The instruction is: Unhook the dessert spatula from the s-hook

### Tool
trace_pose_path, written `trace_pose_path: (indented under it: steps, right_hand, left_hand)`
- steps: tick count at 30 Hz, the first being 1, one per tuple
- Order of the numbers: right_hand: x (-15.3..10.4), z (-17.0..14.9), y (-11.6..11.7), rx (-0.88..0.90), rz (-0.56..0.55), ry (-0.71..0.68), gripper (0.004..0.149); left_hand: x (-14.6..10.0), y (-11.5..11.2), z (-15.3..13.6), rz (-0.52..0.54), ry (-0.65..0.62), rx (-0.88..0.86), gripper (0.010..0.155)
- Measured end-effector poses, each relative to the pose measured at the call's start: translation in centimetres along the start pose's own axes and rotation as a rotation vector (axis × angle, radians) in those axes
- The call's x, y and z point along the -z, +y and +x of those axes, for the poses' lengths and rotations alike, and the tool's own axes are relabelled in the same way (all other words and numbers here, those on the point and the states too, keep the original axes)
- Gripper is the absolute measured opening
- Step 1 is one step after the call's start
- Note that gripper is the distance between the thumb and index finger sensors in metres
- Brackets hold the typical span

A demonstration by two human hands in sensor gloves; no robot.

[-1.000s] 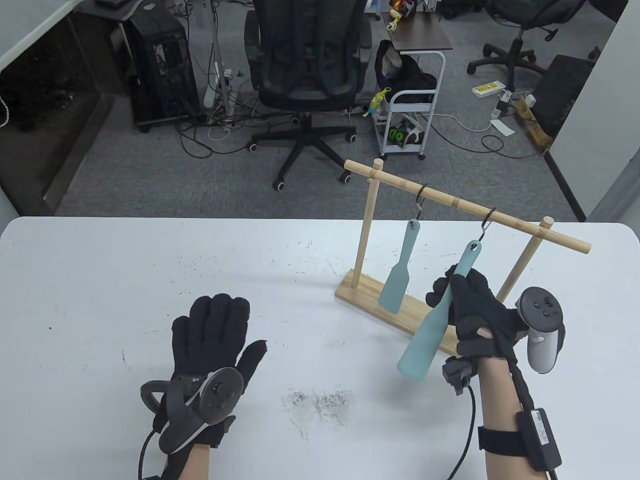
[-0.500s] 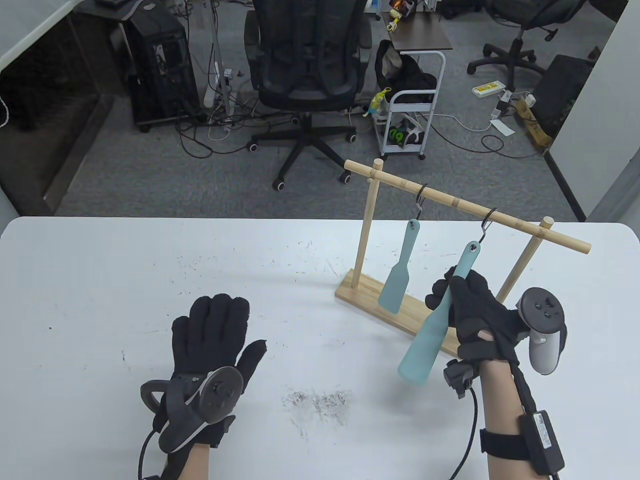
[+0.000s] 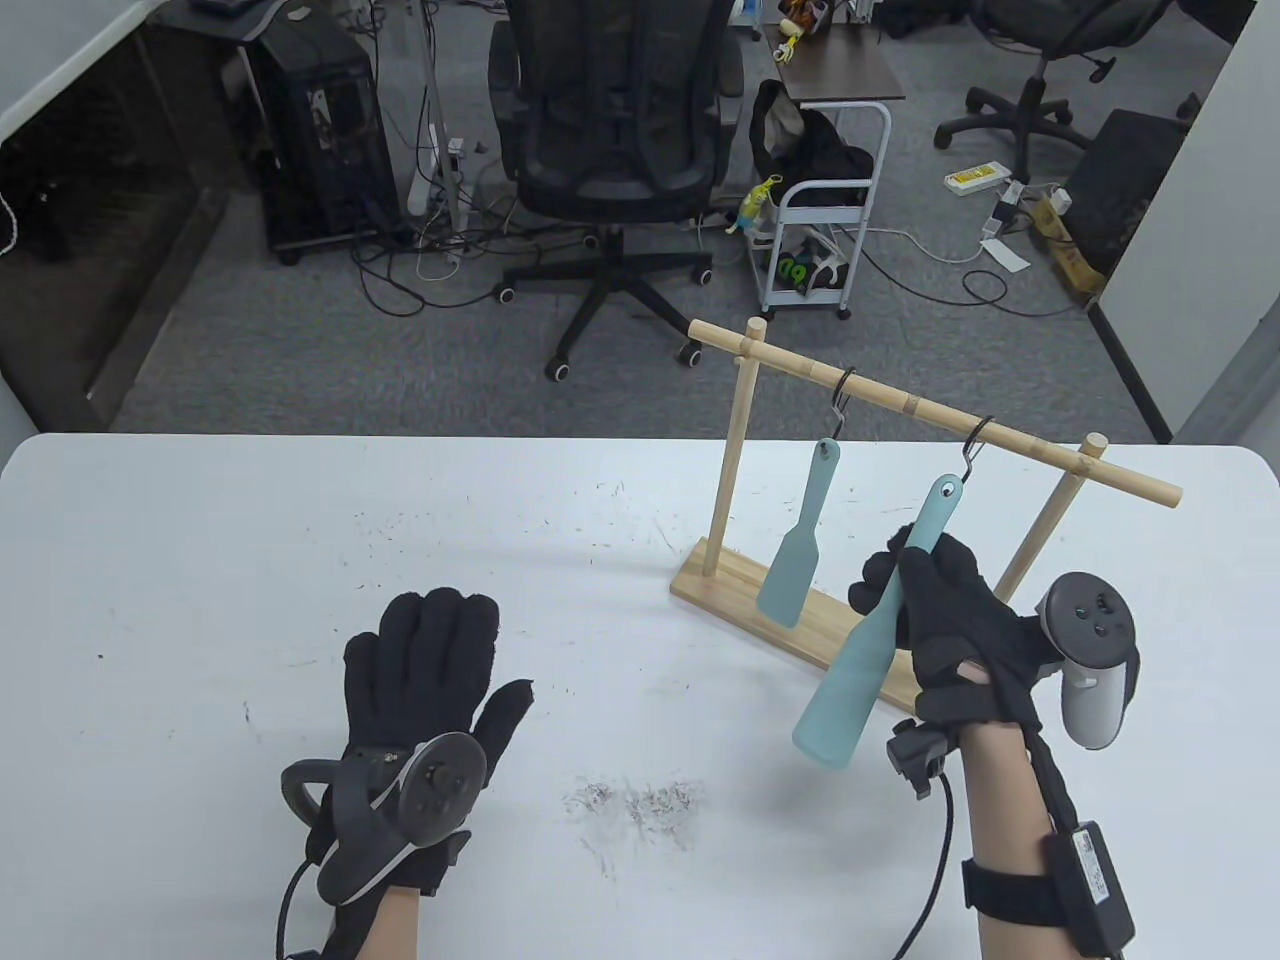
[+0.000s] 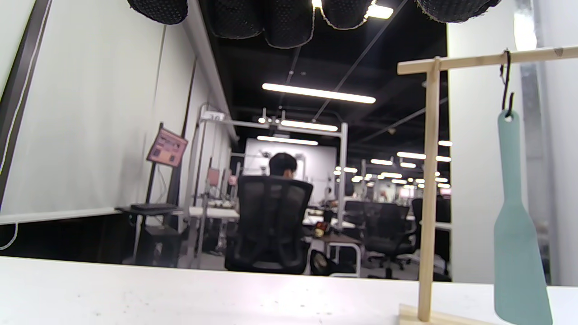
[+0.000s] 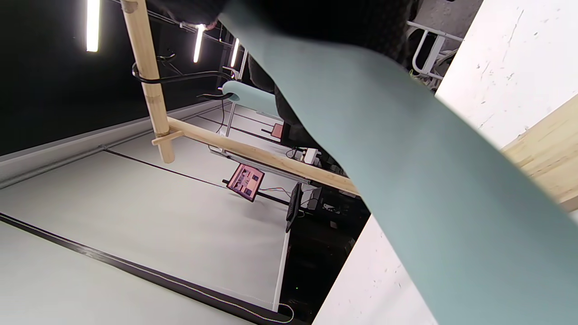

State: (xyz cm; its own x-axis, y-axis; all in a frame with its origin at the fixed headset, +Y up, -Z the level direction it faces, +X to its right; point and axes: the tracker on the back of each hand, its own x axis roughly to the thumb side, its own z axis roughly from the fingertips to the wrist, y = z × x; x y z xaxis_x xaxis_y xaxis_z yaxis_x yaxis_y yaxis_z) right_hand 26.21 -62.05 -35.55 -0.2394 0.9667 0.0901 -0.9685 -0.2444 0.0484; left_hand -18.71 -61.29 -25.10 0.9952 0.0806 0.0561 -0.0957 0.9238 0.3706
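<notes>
The right hand (image 3: 950,620) grips the dessert spatula (image 3: 868,640) by its handle; the hole seems just free of the s-hook (image 3: 973,447), though this is hard to see. The left hand (image 3: 425,660) lies spread on the table (image 3: 250,560), well apart from the rack (image 3: 1040,455).

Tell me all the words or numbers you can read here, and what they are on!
"09": green figures on a dark thing low in the white wire cart, as far as I can tell.
White label on the black box strapped to the right forearm: too small.
Pink sign on a stand: blurred.
</notes>
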Motion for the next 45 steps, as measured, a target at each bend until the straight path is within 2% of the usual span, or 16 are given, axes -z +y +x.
trace_pose_path:
  steps: [4,9,16,23,26,32,39,45]
  right_hand:
    - [-0.7,0.6,-0.1,-0.010,0.017,-0.028,0.055]
    - [-2.2,1.3,-0.3,-0.116,0.045,-0.065,0.058]
    - [-4.9,0.8,-2.0,-0.161,-0.004,-0.107,0.060]
    - [-7.2,-1.6,-4.9,-0.161,-0.120,-0.080,0.062]
    - [-7.8,-3.5,-6.4,-0.133,-0.165,-0.028,0.062]
    - [-7.7,-8.1,-8.6,-0.160,-0.189,0.177,0.065]
    - [-6.8,-13.6,-9.2,-0.184,-0.180,0.378,0.067]
    - [-6.1,-15.7,-9.0,-0.290,-0.172,0.477,0.068]
  left_hand:
    - [0.0,0.0,0.0,0.000,-0.001,0.000,0.077]
    - [0.0,0.0,0.0,-0.001,-0.001,-0.005,0.077]
    - [0.0,-0.1,0.0,-0.005,-0.004,-0.003,0.077]
    - [0.0,-0.1,0.1,-0.007,-0.004,-0.002,0.077]
    - [0.0,0.0,-0.1,-0.007,0.001,-0.007,0.077]
    - [0.0,0.1,-0.4,-0.003,0.010,-0.019,0.077]
    - [0.0,0.4,-1.3,0.007,0.031,-0.047,0.077]
    - [0.1,0.3,-1.3,-0.001,0.029,-0.042,0.077]
